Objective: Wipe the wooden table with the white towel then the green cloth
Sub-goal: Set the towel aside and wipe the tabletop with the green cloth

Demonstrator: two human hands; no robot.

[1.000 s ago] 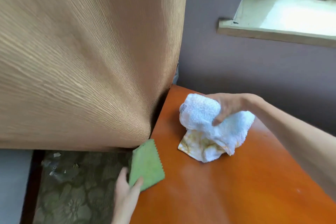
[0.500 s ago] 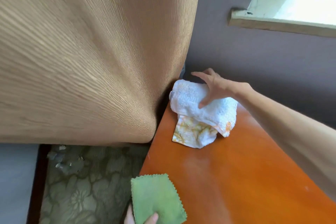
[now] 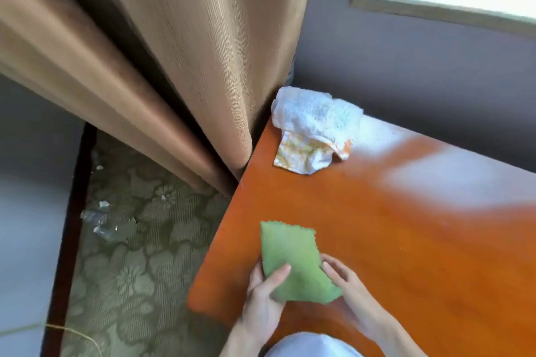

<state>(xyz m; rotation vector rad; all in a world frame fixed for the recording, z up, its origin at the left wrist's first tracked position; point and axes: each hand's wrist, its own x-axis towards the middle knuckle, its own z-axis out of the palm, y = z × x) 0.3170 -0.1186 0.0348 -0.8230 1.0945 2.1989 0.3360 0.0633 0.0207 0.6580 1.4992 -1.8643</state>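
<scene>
The white towel (image 3: 314,122), with an orange-patterned underside, lies crumpled on the far left corner of the orange-brown wooden table (image 3: 391,240), with no hand on it. The small green cloth (image 3: 290,255) with zigzag edges is near the table's front left edge. My left hand (image 3: 265,303) grips its lower left part, thumb on top. My right hand (image 3: 348,287) touches the cloth's lower right edge with fingers apart; whether it grips is unclear.
A tan curtain (image 3: 179,52) hangs against the table's left edge. The purple-grey wall (image 3: 420,72) and a window sill (image 3: 435,9) lie behind the table. A patterned carpet (image 3: 130,255) with bits of litter is to the left.
My right hand let go of the white towel at the far corner and came back to the green cloth. My left hand brought the green cloth up over the table.
</scene>
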